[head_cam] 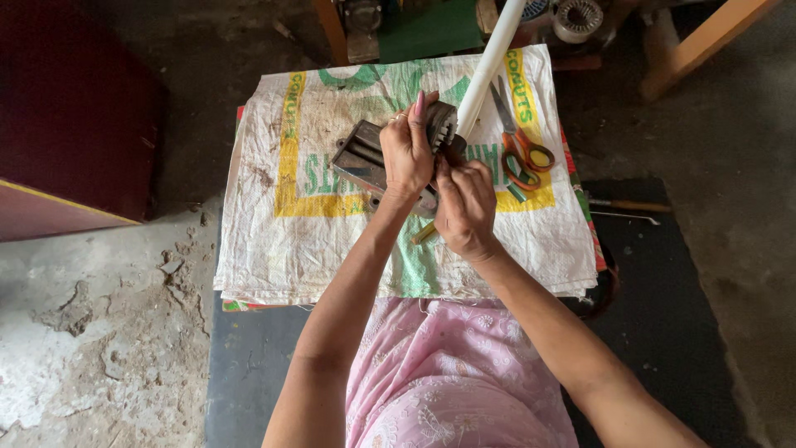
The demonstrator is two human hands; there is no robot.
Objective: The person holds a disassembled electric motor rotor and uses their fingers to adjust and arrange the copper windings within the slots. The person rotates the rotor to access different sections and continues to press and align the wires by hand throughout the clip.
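My left hand (408, 151) grips a dark, ridged metal part (365, 156), holding it tilted above a white woven sack (282, 232) spread over a low table. My right hand (464, 207) is closed just below it, fingertips pressed against the part's near edge. A yellowish tool handle (424, 233) sticks out under my right hand; whether that hand grips it is hidden. A white tube (491, 62) slants from behind the metal part toward the top of the view.
Orange-handled scissors (521, 148) lie on the sack to the right of my hands. A thin tool with a wooden handle (628, 206) rests on a dark mat at the right. Wooden frame legs (705, 41) and motor-like parts (577, 18) stand at the far edge. Rough concrete floor (91, 332) is on the left.
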